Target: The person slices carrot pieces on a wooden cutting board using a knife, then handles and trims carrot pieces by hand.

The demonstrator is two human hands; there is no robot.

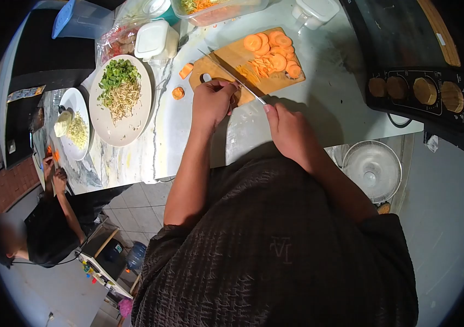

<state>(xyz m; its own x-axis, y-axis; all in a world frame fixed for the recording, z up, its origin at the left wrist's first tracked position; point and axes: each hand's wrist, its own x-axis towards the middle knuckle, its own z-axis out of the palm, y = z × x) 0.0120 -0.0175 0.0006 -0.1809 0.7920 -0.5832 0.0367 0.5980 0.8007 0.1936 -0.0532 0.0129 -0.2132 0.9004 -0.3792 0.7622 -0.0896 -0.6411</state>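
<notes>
Fingers of the left hand (214, 103) are bending together over the near left part of the wooden board (282, 83), beside the knife (254, 93); whether they are pinching a piece of carrot I cannot tell, since the hand is hiding what lies beneath. That bent shape is probably sparing the fingertips from the edge. Fingers of the right hand (293, 131) are closing around the handle, with the thumb lying along it, seemingly for steering. The blade is slanting across the board toward the far left; whether it is touching the wood is unclear.

Thin carrot strips (246, 73) are lying just right of the blade, and round carrot slices (279, 61) are overlapping at the far right, perhaps leaving working room near the hands. Two carrot chunks, one larger (186, 70) and one smaller (178, 93), are sitting on the counter (174, 128) left of the board. Farther left, a big plate (116, 134) is holding chopped greens (116, 75) and bean sprouts (124, 103) in adjoining piles, presumably for easy sorting.
</notes>
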